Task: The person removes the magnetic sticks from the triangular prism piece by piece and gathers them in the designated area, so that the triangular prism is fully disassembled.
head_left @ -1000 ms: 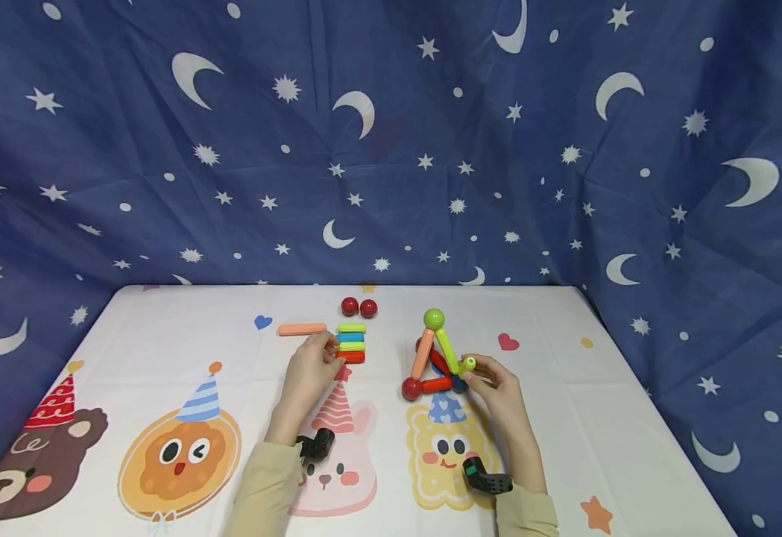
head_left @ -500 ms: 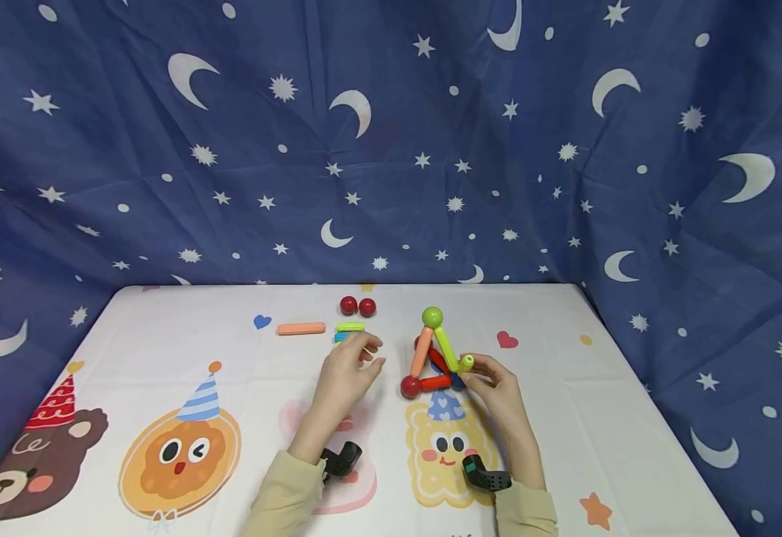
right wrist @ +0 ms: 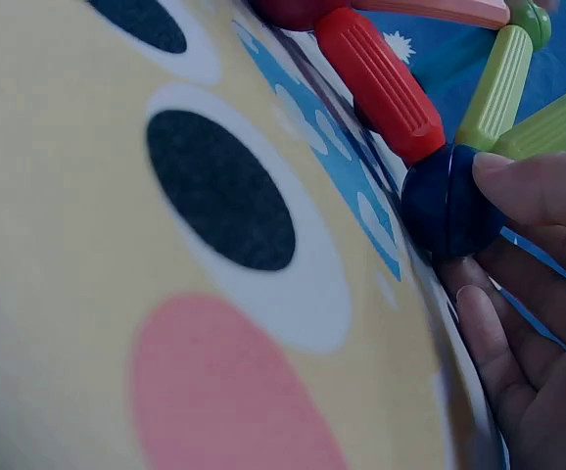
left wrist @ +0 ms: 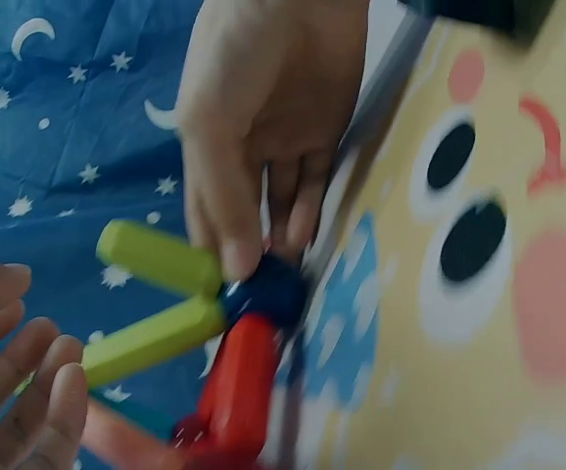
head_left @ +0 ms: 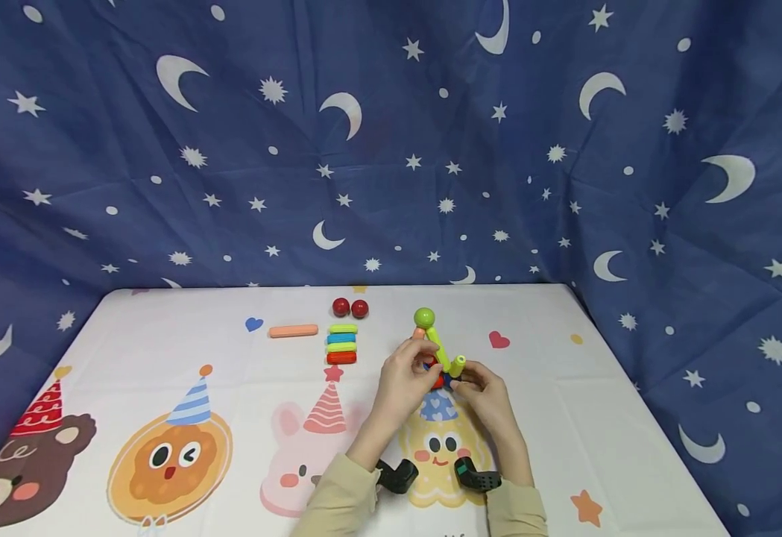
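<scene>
Having crossed from the four short sticks (head_left: 341, 338), the left hand (head_left: 402, 375), fingers parted, is hovering beside the ball-and-stick frame (head_left: 439, 349) standing on the printed tablecloth (head_left: 605, 403). Meanwhile, the right hand (head_left: 488, 395) is pinching the frame's dark blue ball (right wrist: 445, 203), where two lime-green sticks (right wrist: 498, 88) and a red stick (right wrist: 379, 83) are meeting.

Up on the person's head, one camera is gazing forward and down over the white cartoon-printed tablecloth (head_left: 605, 418) and navy star-and-moon fabric backdrop (head_left: 391, 134). Lower, two small black wrist cameras (head_left: 399, 476) are peering in tilted, much nearer, both facing the right hand (head_left: 487, 395) and sharing the glossy dark-blue ball (right wrist: 449, 203).
</scene>
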Tool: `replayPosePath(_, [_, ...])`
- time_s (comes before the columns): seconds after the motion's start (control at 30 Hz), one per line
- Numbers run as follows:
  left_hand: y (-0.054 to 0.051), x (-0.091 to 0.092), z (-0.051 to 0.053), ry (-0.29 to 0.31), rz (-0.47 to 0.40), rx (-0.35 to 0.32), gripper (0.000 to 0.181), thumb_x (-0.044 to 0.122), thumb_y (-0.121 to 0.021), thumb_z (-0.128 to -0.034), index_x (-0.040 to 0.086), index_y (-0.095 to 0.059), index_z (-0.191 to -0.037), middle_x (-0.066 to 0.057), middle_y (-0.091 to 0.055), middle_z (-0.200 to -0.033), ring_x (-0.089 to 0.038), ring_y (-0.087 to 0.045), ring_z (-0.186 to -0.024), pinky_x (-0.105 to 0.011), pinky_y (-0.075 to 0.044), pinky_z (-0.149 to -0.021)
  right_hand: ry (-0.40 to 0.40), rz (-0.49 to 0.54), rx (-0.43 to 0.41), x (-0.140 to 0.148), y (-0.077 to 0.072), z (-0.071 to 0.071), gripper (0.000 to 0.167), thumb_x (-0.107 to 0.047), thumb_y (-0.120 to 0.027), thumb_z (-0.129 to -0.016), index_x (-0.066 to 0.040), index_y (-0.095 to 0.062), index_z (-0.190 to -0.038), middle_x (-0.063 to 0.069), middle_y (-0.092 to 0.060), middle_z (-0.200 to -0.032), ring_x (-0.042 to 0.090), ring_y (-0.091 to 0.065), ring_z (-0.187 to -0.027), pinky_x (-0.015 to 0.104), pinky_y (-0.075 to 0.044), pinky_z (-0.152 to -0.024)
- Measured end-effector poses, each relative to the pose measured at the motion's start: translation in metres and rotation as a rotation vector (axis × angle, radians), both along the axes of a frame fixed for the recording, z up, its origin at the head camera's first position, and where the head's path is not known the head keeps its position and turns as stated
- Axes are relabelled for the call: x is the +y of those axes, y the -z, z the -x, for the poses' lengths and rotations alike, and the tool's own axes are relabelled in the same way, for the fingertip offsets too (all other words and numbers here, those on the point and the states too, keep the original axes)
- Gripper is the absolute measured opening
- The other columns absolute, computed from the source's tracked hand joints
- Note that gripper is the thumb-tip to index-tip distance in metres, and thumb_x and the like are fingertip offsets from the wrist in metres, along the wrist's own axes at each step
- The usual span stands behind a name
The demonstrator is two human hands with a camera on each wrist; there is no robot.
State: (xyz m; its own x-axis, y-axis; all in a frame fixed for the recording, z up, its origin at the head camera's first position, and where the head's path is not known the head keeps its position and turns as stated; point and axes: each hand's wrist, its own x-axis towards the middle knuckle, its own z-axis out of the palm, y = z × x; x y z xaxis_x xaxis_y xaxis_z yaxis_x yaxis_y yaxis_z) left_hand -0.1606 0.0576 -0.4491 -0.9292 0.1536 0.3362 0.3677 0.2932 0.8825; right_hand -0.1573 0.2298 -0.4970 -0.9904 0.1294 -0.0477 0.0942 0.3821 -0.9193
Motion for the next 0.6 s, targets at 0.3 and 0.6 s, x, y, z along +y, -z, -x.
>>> replayPosePath(0.3, [0.019,0.030,0.003,0.021,0.069,0.064,0.035,0.006,-0.071,-0.0833,0.009,-0.064,-0.117,-0.009,-0.068,-0.111,-0.021,-0.066,-0.095,-0.029,-0.055,-0.075,-0.028,0.001,0.023,0.002,0.007,0.002,0.034,0.001,-0.068,-0.083,-0.002,-0.064,-0.116,0.018,-0.067,-0.110,0.019,-0.063,-0.098,0.013,-0.049,-0.078])
replayPosePath(0.6, [0.030,0.038,0.005,-0.032,0.188,0.086,0.036,0.009,-0.071,-0.0844,0.014,-0.065,-0.120,-0.003,-0.069,-0.115,-0.017,-0.063,-0.102,-0.021,-0.052,-0.079,-0.025,-0.007,0.014,0.002,0.009,0.002,0.033,0.000,-0.066,-0.084,-0.003,-0.064,-0.118,0.017,-0.067,-0.111,0.017,-0.063,-0.098,0.014,-0.049,-0.078])
